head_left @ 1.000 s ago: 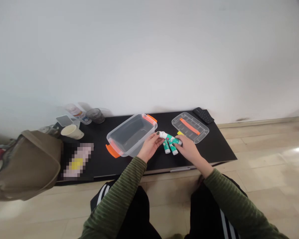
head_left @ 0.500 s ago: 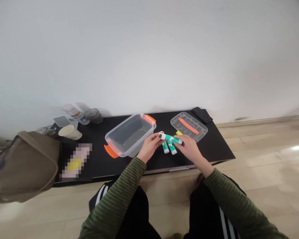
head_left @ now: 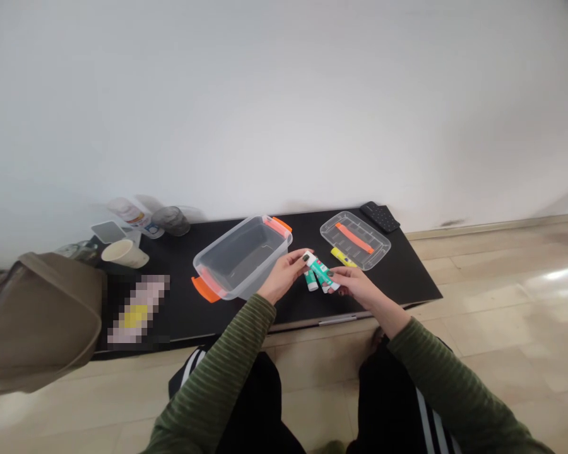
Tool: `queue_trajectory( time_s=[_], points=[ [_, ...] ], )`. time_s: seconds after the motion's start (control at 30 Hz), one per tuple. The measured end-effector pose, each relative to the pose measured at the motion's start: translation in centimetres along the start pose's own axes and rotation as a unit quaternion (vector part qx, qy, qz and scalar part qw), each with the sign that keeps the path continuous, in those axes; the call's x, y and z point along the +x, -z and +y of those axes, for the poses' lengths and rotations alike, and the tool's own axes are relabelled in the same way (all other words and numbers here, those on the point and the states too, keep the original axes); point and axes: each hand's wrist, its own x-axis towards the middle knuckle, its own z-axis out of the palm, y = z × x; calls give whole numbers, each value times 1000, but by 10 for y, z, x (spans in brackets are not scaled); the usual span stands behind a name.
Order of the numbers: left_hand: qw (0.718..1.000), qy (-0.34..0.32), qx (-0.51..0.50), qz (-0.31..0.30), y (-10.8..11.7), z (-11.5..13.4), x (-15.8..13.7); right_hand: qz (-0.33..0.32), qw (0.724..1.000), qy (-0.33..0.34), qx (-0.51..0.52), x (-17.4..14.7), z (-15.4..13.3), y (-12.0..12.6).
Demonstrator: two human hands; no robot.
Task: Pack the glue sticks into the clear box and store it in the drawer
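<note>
Between my two hands is a green-and-white glue stick (head_left: 319, 268), slanting down to the right. The fingers of my left hand (head_left: 284, 275) pinch its upper white end, while my right hand (head_left: 357, 287) grips the lower end. Under it are more green-and-white sticks, one of them a glue stick (head_left: 311, 281) showing beside my left fingers; they are partly covered. Just beyond my right hand, a yellow stick (head_left: 343, 256) lies against the edge of a clear lid (head_left: 378, 247) with an orange handle. Left of my hands stands a clear plastic box (head_left: 208, 252) with orange clips.
A black table (head_left: 397, 277) stands against the wall. On its left are a tilted paper cup (head_left: 125, 253), a white bottle (head_left: 131, 214), a glass (head_left: 171, 221) and a brown bag (head_left: 42, 321). A black dotted object (head_left: 381, 216) lies at the back right.
The held glue stick has turned from nearly level to a steeper slant, its right end now lower. My right hand has moved down slightly, showing more of the yellow stick.
</note>
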Motion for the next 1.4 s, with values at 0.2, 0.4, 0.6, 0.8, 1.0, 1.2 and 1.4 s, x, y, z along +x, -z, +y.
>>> queue_trajectory(
  time_s=[0.2,0.4,0.6,0.8,1.0,1.2,1.4],
  points=[
    [986,-48,108,115,6,-8,31,85,992,21,-89,9,-9,2],
    [913,-83,369,155,9,-27,52,256,833,-5,-490,14,-13,10],
    [850,-86,502,136,4,-38,61,217,775,6,-593,18,-4,3],
    [784,-49,604,136,-4,-37,64,198,760,-6,-619,21,0,0],
    [784,-76,597,152,-7,-33,64,176,750,-28,-637,28,9,-3],
    [826,-132,524,163,-11,-16,52,193,747,25,-635,32,7,-6],
    [879,-158,423,153,-17,4,21,106,740,159,-645,29,5,-37]
  ],
)
